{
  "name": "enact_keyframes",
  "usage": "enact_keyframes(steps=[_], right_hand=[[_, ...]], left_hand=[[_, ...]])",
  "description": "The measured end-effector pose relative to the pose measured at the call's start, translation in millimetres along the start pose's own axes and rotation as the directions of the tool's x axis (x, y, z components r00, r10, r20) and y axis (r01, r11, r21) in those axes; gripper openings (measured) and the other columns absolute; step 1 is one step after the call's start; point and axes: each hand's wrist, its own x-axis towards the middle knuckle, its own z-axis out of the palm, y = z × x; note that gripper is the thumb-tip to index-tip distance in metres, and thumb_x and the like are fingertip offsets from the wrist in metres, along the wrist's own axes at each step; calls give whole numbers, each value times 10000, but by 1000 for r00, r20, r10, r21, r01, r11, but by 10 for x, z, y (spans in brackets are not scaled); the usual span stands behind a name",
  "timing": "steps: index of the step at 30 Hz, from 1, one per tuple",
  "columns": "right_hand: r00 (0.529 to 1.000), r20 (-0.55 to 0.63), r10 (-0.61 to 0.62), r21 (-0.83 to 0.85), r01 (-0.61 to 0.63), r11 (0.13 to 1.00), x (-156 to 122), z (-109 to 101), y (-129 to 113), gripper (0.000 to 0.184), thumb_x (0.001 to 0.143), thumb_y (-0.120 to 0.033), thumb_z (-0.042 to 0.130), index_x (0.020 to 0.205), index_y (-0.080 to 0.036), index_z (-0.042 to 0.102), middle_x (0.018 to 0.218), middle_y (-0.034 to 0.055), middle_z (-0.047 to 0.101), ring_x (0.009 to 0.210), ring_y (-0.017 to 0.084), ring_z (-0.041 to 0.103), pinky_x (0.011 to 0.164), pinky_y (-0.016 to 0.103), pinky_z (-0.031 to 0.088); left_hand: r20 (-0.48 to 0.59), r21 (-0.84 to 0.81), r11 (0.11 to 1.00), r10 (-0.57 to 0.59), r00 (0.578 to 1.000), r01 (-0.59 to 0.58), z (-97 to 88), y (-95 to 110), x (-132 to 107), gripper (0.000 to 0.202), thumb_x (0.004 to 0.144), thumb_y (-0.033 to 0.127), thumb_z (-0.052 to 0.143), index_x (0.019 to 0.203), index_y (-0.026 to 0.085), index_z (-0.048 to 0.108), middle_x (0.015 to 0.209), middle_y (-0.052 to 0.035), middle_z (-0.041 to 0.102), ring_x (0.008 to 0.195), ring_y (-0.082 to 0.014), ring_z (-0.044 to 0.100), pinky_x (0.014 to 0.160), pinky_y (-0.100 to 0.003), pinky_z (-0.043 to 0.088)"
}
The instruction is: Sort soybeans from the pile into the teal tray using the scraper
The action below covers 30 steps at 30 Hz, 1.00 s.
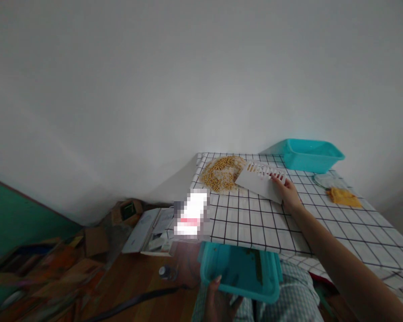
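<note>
My right hand point(289, 195) grips the right end of a white sheet with a row of slots point(257, 184), fingers over its slotted edge. The sheet's left end reaches the pile of yellow beans, which look like soybeans point(216, 183), spread on the checked tablecloth point(235, 223). Below the table's front edge, my left hand point(215, 304) holds a turquoise plastic tub point(235, 293) by its near rim, thumb on the rim and fingers underneath. A few beans or bits show inside the tub, above my lap.
Against the wall at the back right stands another turquoise tub point(312, 158). A clear lid or bag point(328, 180) and a yellow cloth or packet point(344, 197) lie before it. A pixelated bright rectangle point(193, 210) covers the table's left corner. Boxes point(96, 241) clutter the floor at left.
</note>
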Motion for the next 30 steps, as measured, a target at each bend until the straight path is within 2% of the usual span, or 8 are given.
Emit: enact_keyframes(steps=[6,10,14,22,30], right_hand=[[999,4,47,-19,-47,999,20,-74,-14,428,650,-501,704,979,-228,683,917,34,716,777,231,661,625,308,499],[998,-35,42,-28,-43,999,44,-102,-4,411,651,-490,708,963,-224,690,943,32,713,839,231,654,673,302,500],[999,10,38,-55,-38,998,49,-108,28,377,666,-483,700,945,-229,693,934,24,713,839,222,653,687,298,499],[997,28,78,-89,-75,993,57,-116,62,390,679,-489,687,956,-214,684,882,35,717,762,223,664,619,293,505],[992,64,112,-77,-107,991,11,-91,4,361,675,-483,695,932,-230,687,885,33,724,749,226,675,625,308,523]], left_hand=[[36,5,1000,23,999,-24,-26,-10,23,553,665,364,634,1176,222,478,1041,-131,681,957,-322,623,740,-449,493],[31,47,998,37,999,-38,-44,-9,46,508,668,376,631,1137,235,494,1145,-151,631,1011,-346,599,753,-468,493],[25,48,997,63,998,-64,-64,-16,75,459,671,374,630,1087,216,515,1172,-170,611,1026,-363,588,765,-497,488],[28,5,1000,16,999,-16,-24,-6,16,294,696,397,589,960,280,536,957,-73,702,873,-289,650,727,-446,493],[56,1,1000,2,998,-2,-20,2,17,396,678,401,608,1044,283,511,975,-70,698,892,-295,645,722,-439,499]])
